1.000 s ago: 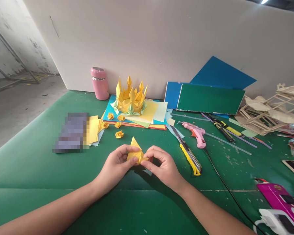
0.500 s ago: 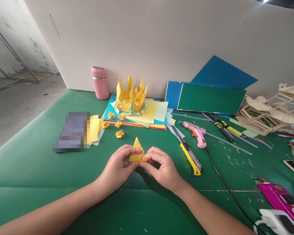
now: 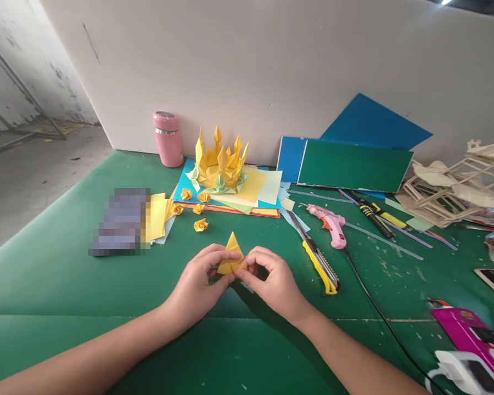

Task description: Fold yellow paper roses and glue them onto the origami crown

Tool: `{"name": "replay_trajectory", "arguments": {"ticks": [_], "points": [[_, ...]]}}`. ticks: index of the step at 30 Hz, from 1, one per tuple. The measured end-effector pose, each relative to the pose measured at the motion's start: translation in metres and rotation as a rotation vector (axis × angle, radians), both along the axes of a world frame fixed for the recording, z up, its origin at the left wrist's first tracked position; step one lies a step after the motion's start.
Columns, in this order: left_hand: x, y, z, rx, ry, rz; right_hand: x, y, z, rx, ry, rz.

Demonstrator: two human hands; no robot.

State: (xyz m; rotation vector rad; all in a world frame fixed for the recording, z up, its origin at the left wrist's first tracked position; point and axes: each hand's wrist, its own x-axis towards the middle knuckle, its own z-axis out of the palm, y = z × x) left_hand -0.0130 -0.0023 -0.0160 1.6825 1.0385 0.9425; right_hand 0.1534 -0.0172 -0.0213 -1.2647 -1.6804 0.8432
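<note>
Between my two hands is a small folded piece of yellow paper point(image 3: 231, 247), its pointed tip facing away from me. My left hand point(image 3: 203, 274) pinches its left side, with fingers across the front and the thumb below. My right hand point(image 3: 274, 277) grips the lower right corner between thumb and fingers, which partly cover the folds. Beyond them lie several yellow folded paper roses, the closest rose point(image 3: 201, 225) on the green table point(image 3: 66, 291). Farther back, a yellow paper crown point(image 3: 220, 164) with pale green leaf shapes stands on stacked coloured sheets point(image 3: 269, 186).
To the right lie a yellow utility knife point(image 3: 321, 269) and a pink glue gun point(image 3: 331, 222) with a trailing black cord point(image 3: 374, 302). A pink flask point(image 3: 168, 140) stands at the back. A wooden stick model point(image 3: 444, 192) and a magenta device point(image 3: 463, 334) occupy the right side.
My right thumb and fingers have shifted slightly over the paper's lower right corner, and the flap there now lies closer in. The paper's tip has moved a little to the right.
</note>
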Motion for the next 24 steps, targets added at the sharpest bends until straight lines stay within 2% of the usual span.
{"name": "replay_trajectory", "arguments": {"ticks": [11, 24], "points": [[-0.0012, 0.0004, 0.0013, 0.041, 0.008, -0.002, 0.0004, 0.0012, -0.0005, -0.085, 0.051, 0.009], [0.0012, 0.0001, 0.0095, -0.019, -0.042, 0.029, 0.0014, 0.0008, 0.0009, -0.067, 0.062, 0.006]]}}
